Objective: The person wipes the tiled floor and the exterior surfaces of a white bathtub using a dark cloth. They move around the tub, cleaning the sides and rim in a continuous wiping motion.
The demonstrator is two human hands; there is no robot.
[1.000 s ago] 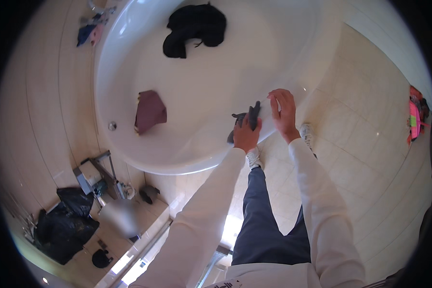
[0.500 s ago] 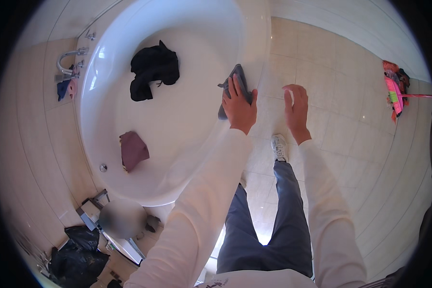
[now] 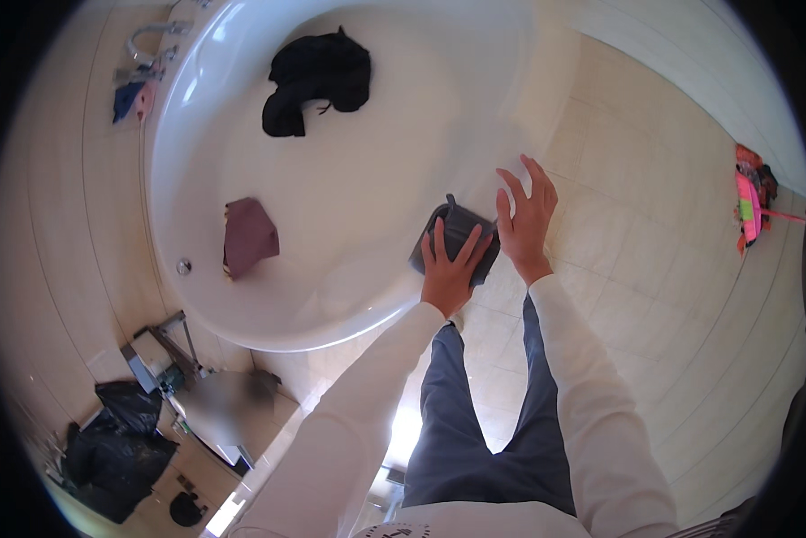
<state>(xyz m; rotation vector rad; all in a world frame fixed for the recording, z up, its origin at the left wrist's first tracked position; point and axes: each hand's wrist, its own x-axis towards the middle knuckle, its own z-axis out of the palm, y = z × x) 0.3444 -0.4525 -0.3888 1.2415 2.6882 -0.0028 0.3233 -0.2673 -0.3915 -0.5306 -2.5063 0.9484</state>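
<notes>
My left hand (image 3: pixel 451 273) lies with spread fingers on a folded dark grey cloth (image 3: pixel 450 215). That cloth rests on the near right part of the bathtub's rim, and a small loop or corner sticks out at its far end. Just right of it, my right hand (image 3: pixel 527 211) is raised with its fingers apart and nothing in them; I cannot tell whether its thumb touches the cloth. Inside the white bathtub (image 3: pixel 322 343) lie a crumpled black garment (image 3: pixel 331 72) toward the far side and a mauve cloth (image 3: pixel 251 238) toward the left.
A chrome faucet (image 3: pixel 147 40) stands at the tub's far left, by hanging blue and pink cloths. Black plastic bags (image 3: pixel 116 448) lie at the lower left, near a blurred round patch. Against the right wall is a pink broom (image 3: pixel 747 202). Beige tiles (image 3: pixel 618 269) cover the floor.
The view has shifted. My left hand has moved toward me along the rim with the grey cloth, which now looks wider. My right hand has come closer to the cloth, its fingers spreading.
</notes>
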